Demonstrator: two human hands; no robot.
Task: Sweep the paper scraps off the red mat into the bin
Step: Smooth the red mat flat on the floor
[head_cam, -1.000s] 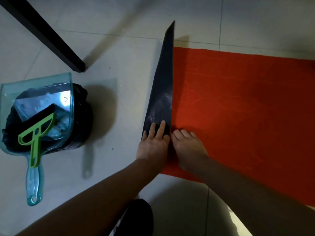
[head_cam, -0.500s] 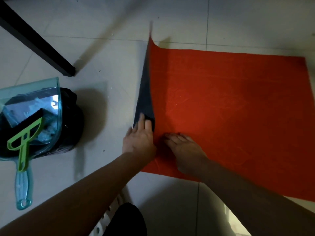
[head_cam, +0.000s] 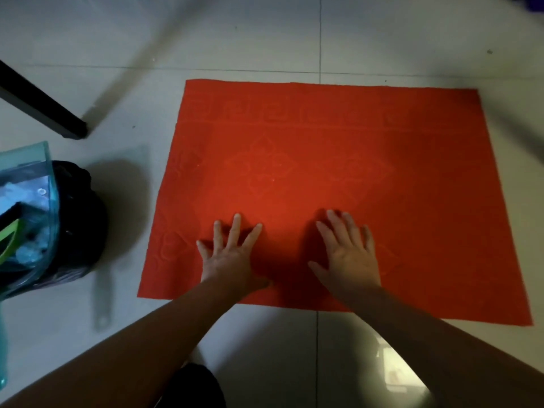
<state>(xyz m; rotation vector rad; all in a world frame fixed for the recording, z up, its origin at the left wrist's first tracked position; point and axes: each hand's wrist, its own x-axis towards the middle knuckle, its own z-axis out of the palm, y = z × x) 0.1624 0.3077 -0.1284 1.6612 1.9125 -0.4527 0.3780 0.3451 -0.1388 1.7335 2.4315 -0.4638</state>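
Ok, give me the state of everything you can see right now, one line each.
Red embossed fabric mat: spread flat on the floor, no scraps visible.
Left hand: fingers spread, resting on the mat.
Right hand: fingers straight, resting on the mat.
Black-lined bin: upright.
Clear teal plastic dustpan: sitting on the bin.

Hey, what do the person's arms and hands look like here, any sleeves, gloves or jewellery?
Both forearms are bare right down to the frame's edge, so no sleeves show. The left hand and right hand are gloveless, and no rings, watch or bracelets are visible. The light is dim, so small details could be missed.
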